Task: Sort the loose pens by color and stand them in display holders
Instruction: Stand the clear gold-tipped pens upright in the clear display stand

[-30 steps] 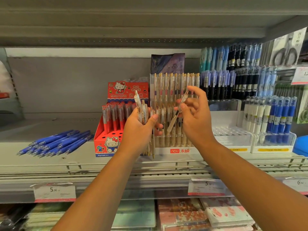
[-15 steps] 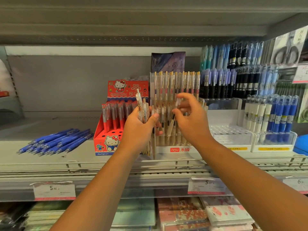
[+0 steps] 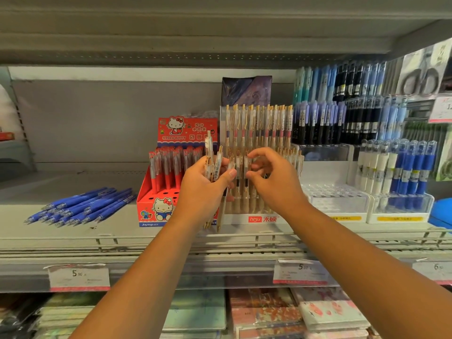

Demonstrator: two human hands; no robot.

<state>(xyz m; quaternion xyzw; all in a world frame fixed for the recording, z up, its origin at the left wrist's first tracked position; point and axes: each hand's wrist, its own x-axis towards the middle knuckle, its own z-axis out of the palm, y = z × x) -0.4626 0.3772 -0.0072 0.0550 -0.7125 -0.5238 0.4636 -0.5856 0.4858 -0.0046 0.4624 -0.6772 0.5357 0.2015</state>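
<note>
My left hand (image 3: 204, 184) grips a bundle of white pens with gold clips (image 3: 212, 159), held upright in front of the red Hello Kitty pen box (image 3: 156, 209). My right hand (image 3: 274, 182) reaches into the clear Hesu display holder (image 3: 263, 219), which is full of the same white and gold pens. Its thumb and forefinger pinch the top of one white pen (image 3: 245, 172) standing in the holder's front rows. A pile of loose blue pens (image 3: 80, 206) lies flat on the shelf at the left.
To the right stand a clear holder with vacant holes (image 3: 337, 201) and another with white and blue pens (image 3: 403, 204). Dark and blue pens fill the racks behind. A wire rail (image 3: 171, 239) edges the shelf front. Notebooks lie on the shelf below.
My right hand has come down from chest height and stood its white pen in the holder's front rows. The left hand and its bundle have barely moved.
</note>
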